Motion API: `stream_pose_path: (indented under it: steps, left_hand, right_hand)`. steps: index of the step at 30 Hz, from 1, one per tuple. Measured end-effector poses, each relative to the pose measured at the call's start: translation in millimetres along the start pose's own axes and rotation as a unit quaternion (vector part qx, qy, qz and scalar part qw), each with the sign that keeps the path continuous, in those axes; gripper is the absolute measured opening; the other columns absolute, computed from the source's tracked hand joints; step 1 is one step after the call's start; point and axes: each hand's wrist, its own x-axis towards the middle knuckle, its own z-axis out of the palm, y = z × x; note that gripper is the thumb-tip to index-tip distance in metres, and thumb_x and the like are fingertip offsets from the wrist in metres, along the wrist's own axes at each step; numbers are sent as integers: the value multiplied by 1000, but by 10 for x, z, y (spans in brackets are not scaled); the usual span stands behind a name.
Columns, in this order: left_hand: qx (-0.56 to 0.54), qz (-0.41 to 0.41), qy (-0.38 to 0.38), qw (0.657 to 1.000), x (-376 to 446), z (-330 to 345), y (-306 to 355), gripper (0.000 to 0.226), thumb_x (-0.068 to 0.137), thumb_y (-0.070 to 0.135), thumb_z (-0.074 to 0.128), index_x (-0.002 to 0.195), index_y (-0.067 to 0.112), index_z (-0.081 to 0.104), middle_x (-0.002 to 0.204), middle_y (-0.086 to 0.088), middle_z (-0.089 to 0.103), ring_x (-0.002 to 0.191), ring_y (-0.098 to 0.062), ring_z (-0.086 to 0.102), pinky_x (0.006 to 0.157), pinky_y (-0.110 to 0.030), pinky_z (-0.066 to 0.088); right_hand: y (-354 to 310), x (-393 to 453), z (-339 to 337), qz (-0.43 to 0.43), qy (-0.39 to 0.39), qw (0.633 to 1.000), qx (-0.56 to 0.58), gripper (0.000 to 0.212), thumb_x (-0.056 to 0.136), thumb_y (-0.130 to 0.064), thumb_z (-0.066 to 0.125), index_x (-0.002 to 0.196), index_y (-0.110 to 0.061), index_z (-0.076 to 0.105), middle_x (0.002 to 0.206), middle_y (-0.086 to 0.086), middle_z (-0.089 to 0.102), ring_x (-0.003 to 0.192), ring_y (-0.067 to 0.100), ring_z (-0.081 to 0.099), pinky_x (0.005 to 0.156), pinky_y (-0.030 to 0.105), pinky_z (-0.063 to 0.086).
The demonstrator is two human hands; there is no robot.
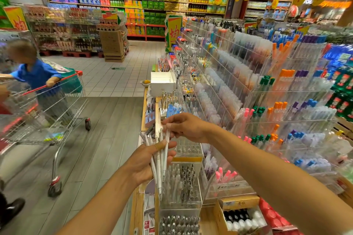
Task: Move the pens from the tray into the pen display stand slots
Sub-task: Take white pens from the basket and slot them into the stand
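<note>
My left hand (148,160) grips a bundle of several clear white pens (159,166), their tips pointing down. My right hand (186,127) pinches the top of one pen (166,139) of that bundle, just above my left thumb. Both hands hover over a clear pen display stand (188,150) with rows of round slots, some bare at its top. Below it, a clear box (181,185) holds several pens standing upright. I see no tray plainly in this view.
Long acrylic pen racks (248,89) run along the right, full of coloured pens. A white box (162,82) sits on the counter further ahead. A person pushes a wire shopping cart (47,112) through the aisle on the left. A cardboard box of bottles (242,215) stands low right.
</note>
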Motion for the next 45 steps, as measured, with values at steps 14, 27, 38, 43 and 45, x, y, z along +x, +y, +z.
stream_pose_path:
  steps: [14,27,38,43,45]
  left_hand:
    - [-49,6,175,983,91,-153,-11,29,100,6,53,124,-9,56,98,-24,68,80,-30,69,55,-37,62]
    - [-26,5,194,981,176,-203,-23,22,97,9,58,114,-5,63,66,-12,65,55,-22,68,61,-35,61]
    - [-13,3,193,981,156,-161,29,15,97,9,59,98,-5,65,65,-14,67,53,-21,69,50,-31,59]
    - [6,4,194,981,153,-149,29,18,96,11,60,92,-5,66,64,-13,70,55,-21,71,48,-29,59]
    - [10,6,187,982,146,-143,28,18,96,12,60,91,-4,66,64,-12,70,54,-20,70,50,-29,59]
  right_hand:
    - [-215,16,-255,-104,200,957,-181,9,93,-13,62,85,-13,61,75,2,64,65,11,62,65,23,53]
    - [-182,124,-73,-114,227,876,-410,16,96,-23,60,99,-8,64,98,9,69,79,14,54,69,27,40]
    - [-80,185,-76,-82,177,854,-482,15,91,-26,67,91,-11,69,91,5,70,70,7,56,58,18,37]
    - [17,270,-15,-84,178,814,-547,21,86,-38,70,96,-20,74,104,1,60,105,21,49,89,37,43]
    - [15,293,2,-74,178,806,-560,22,87,-41,68,99,-23,73,106,1,58,107,22,46,88,37,42]
